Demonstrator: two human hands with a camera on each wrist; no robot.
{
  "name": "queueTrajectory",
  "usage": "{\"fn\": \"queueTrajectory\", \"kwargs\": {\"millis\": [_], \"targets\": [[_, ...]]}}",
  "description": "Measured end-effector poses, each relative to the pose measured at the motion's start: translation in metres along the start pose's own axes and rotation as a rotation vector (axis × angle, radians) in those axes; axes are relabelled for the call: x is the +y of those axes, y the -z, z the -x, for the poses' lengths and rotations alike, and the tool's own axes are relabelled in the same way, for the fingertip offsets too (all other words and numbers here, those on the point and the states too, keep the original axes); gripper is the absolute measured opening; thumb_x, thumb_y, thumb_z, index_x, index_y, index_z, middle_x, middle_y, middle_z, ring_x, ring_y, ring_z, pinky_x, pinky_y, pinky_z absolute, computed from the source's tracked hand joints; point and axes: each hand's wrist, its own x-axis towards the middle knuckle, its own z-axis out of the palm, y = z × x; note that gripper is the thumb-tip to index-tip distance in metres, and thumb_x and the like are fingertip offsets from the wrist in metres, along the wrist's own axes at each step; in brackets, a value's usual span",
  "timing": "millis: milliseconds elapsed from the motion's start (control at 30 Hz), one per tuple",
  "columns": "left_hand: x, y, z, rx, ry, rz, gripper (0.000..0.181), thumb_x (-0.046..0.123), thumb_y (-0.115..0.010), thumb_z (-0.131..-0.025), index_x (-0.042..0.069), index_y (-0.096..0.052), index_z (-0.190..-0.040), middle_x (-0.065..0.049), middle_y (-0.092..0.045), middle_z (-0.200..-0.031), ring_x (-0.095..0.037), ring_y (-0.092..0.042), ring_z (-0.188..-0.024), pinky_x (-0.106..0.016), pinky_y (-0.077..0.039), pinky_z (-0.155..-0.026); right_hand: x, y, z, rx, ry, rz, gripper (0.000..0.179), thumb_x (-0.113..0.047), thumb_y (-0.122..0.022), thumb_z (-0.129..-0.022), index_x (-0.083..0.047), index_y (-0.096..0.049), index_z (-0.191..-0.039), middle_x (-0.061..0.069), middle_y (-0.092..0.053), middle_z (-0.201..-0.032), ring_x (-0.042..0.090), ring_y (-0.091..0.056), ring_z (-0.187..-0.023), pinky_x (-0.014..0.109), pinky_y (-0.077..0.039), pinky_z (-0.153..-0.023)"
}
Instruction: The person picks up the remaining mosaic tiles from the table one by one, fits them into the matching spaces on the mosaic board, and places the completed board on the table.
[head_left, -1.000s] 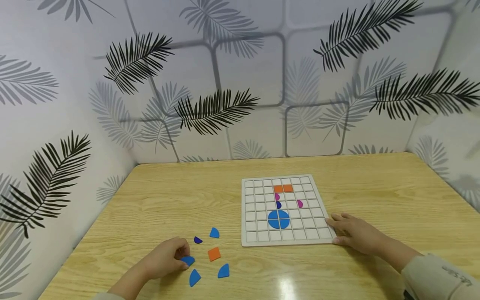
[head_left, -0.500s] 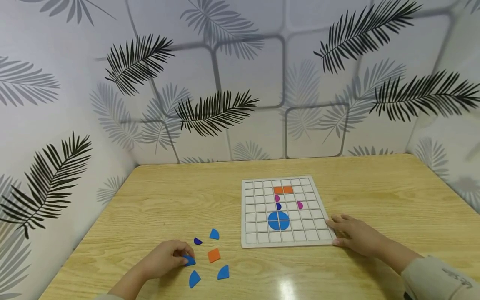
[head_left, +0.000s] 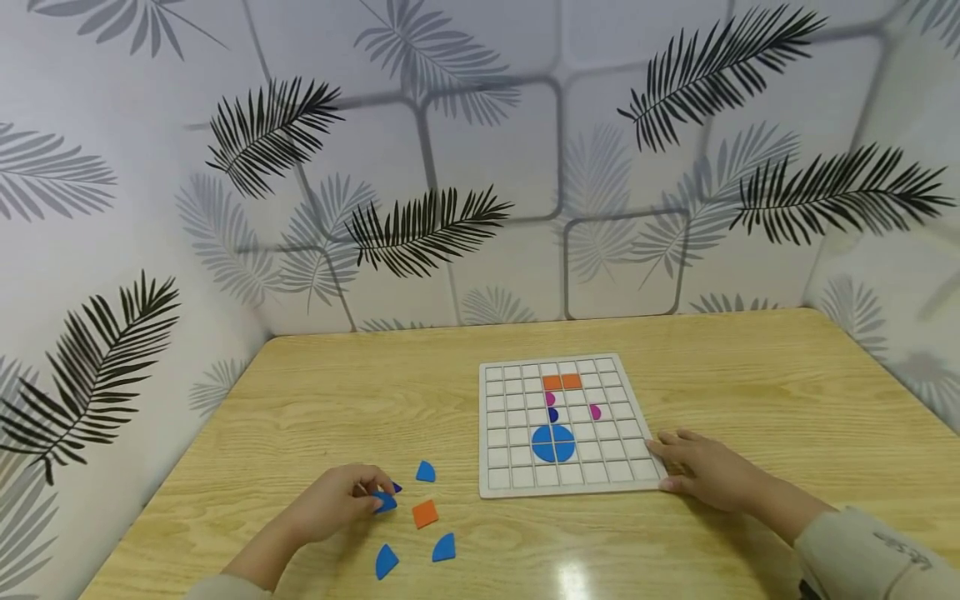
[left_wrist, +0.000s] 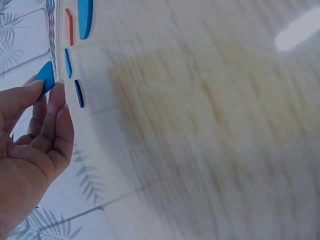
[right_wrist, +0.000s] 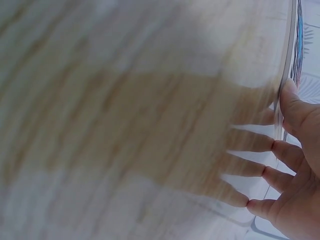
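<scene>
In the head view my left hand (head_left: 339,503) pinches a blue quarter-circle tile (head_left: 385,502) between thumb and fingers. The left wrist view shows that blue tile (left_wrist: 45,79) lifted clear of the table. Partly hidden behind the fingers lies a dark blue half-circle tile (head_left: 397,487). My right hand (head_left: 708,472) rests at the lower right corner of a white grid board (head_left: 495,492), its thumb and fingertips touching the edge. On the board are two orange squares (head_left: 562,382), several blue quarter-circles forming a disc (head_left: 553,443), a dark blue half-circle (head_left: 553,415) and magenta half-circles (head_left: 596,412).
Around the left hand lie an orange square tile (head_left: 425,513) and loose blue quarter-circles, one behind (head_left: 426,472) and two nearer the front (head_left: 444,547). The wooden table (head_left: 360,392) meets a leaf-patterned wall (head_left: 510,267) at the back.
My left hand has picked up the blue quarter-circle and moved slightly forward and right with it, now partly covering the dark blue half-circle. The right hand stays at the board's edge.
</scene>
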Motion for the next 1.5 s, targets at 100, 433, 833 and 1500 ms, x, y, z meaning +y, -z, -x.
{"fn": "queueTrajectory", "kwargs": {"millis": [100,433,833,1500], "targets": [[0.005,-0.001,-0.005,-0.012,0.003,0.034,0.013,0.005,-0.053,-0.084,0.006,-0.059,-0.095,-0.002,-0.051,-0.081,-0.017,-0.05,-0.073,-0.029,-0.042,-0.061,0.0,-0.001,0.0,-0.001,-0.001,0.005,0.055,-0.032,-0.058,-0.08,0.003,-0.047,-0.121,0.03,-0.041,-0.12,0.05,-0.033,-0.109,0.059,-0.027,-0.084],[0.023,-0.011,-0.027,-0.046,-0.066,0.091,0.013,0.004,-0.054,-0.084,0.005,-0.057,-0.096,-0.003,-0.053,-0.086,-0.018,-0.052,-0.072,-0.027,-0.044,-0.062,0.002,0.0,0.001,0.003,-0.002,0.021,0.054,-0.03,-0.059,-0.08,0.003,-0.048,-0.12,0.03,-0.041,-0.12,0.05,-0.034,-0.108,0.058,-0.028,-0.084],[0.05,-0.026,-0.054,-0.059,-0.135,0.095,0.012,0.006,-0.058,-0.081,0.007,-0.057,-0.093,0.0,-0.055,-0.084,-0.013,-0.052,-0.07,-0.026,-0.044,-0.061,-0.001,-0.001,0.003,0.02,0.013,0.013,0.055,-0.034,-0.058,-0.08,0.003,-0.049,-0.119,0.029,-0.042,-0.119,0.049,-0.034,-0.108,0.058,-0.029,-0.083],[0.092,-0.049,-0.107,-0.129,-0.238,-0.034,0.012,0.006,-0.054,-0.084,0.011,-0.062,-0.093,0.008,-0.057,-0.084,-0.007,-0.049,-0.071,-0.021,-0.042,-0.065,0.002,-0.003,0.001,0.017,0.003,0.03,0.056,-0.037,-0.057,-0.079,0.0,-0.048,-0.121,0.027,-0.043,-0.12,0.048,-0.035,-0.109,0.058,-0.029,-0.083]]}}
